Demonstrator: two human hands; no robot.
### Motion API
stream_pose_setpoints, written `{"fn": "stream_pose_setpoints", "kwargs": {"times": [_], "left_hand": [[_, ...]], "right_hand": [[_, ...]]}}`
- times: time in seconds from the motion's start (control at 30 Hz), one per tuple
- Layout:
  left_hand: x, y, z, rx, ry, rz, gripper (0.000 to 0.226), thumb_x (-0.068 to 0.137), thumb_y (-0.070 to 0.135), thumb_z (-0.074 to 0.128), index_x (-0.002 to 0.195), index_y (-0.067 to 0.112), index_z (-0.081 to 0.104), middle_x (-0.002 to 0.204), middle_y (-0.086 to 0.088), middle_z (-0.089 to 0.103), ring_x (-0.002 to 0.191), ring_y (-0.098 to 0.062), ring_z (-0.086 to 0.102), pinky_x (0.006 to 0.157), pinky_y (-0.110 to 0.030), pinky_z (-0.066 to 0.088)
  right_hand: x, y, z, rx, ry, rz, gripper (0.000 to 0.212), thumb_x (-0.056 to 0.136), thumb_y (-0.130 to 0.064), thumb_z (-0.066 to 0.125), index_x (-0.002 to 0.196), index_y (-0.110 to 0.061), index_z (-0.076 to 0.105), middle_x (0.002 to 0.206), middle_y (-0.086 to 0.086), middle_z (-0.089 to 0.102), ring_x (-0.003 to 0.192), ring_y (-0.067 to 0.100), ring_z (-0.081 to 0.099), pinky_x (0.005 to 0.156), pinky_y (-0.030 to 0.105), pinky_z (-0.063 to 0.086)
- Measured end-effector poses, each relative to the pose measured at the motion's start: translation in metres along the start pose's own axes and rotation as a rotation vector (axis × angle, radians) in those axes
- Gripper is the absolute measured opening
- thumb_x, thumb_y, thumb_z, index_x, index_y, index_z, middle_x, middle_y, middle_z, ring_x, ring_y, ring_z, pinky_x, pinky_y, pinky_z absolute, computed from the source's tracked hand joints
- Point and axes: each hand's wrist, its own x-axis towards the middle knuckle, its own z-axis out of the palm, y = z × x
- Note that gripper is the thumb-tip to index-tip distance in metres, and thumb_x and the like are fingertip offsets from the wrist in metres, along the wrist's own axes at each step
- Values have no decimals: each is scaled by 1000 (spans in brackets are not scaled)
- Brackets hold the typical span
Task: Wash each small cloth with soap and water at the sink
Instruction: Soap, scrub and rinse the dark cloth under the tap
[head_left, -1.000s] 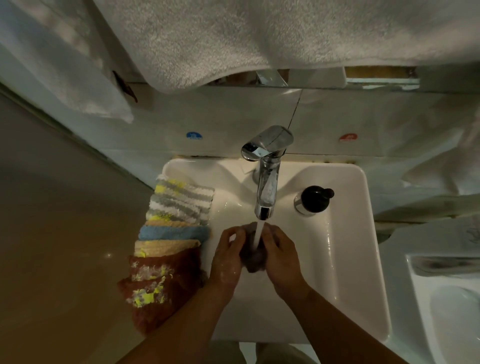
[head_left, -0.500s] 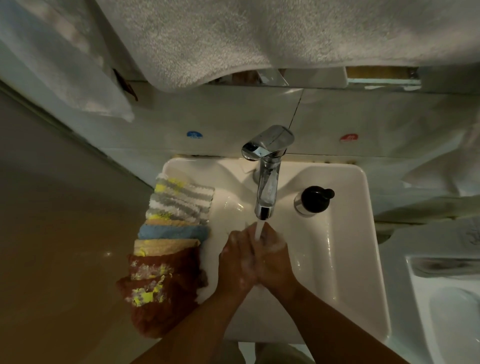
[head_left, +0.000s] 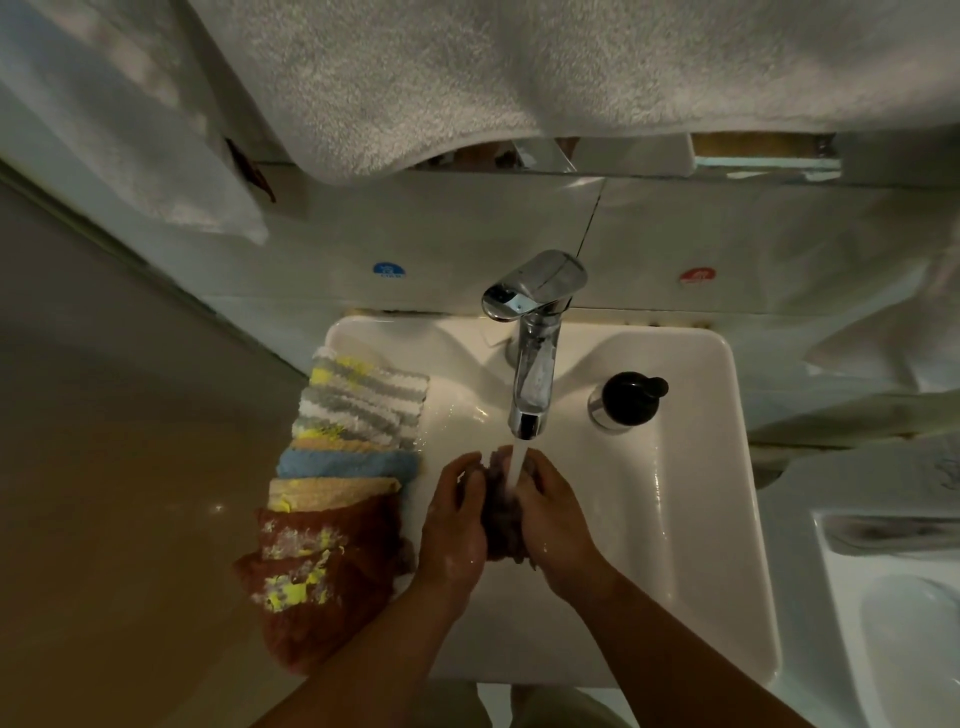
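A dark, bunched small cloth (head_left: 497, 519) sits over the middle of the sink (head_left: 696, 545), directly below the spout, pressed between both hands. The left hand (head_left: 453, 525) curls its fingers round the cloth's left side, and the right hand (head_left: 555, 519) grips the right side, so the cloth is squeezed tight between the two palms. A stream of water (head_left: 517, 462) falls from the chrome faucet (head_left: 535, 364) onto the top of the cloth, between the fingertips. Just right of the faucet, a soap dispenser (head_left: 626, 400) with a black pump top stands on the sink's back ledge. Along the left rim lies an overlapping row of other cloths (head_left: 353, 467): grey-and-white striped with yellow, blue, tan, and red-brown with yellow patches. A pale towel (head_left: 519, 78) hangs above the sink.
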Motion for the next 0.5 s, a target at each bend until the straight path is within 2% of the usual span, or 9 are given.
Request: {"fn": "stream_pose_setpoints", "kwargs": {"times": [0.1,0.17,0.23,0.3,0.37,0.43,0.5], "left_hand": [[-3,-2,4,39,37,58,19,103,41,49,117,45,62,113,2,71,101,-22,71,84,-54,60],[-6,1,7,34,53,83,17,104,37,50,110,44,65,106,7,72,98,-18,71,84,-52,60],[-9,4,9,56,47,114,17,104,36,50,103,45,65,100,9,71,94,-15,70,82,-50,61],[-14,8,12,71,18,136,15,103,37,50,106,42,64,98,10,71,92,-9,69,80,-42,62],[-24,15,15,88,-6,165,15,103,40,50,108,36,63,97,9,70,90,-6,68,75,-28,60],[-39,27,17,94,-43,206,23,98,48,50,106,30,63,94,7,71,87,-4,69,72,-22,57],[-57,43,18,103,-75,254,29,92,53,49,109,32,62,96,16,70,89,-1,68,73,-17,53]], "right_hand": [[-5,-2,3,106,54,38,30,107,-34,44,98,-34,73,93,3,74,89,27,71,78,43,61],[-8,-5,5,150,81,30,34,107,-37,42,98,-27,73,93,9,74,89,32,70,81,46,59],[-10,-6,4,130,99,-19,34,107,-36,42,102,-22,73,94,5,74,90,25,71,84,43,59],[-13,-8,1,62,105,-82,29,107,-32,44,105,-24,72,95,-3,74,90,15,70,85,39,59],[-20,-12,-4,31,111,-136,25,106,-34,47,104,-26,70,94,-5,73,89,15,70,82,41,59],[-32,-20,-9,32,128,-192,26,102,-39,48,103,-26,70,94,-5,73,88,16,71,80,43,59],[-47,-32,-16,27,151,-250,28,98,-41,47,106,-26,69,97,-9,74,92,13,71,83,36,59]]}}
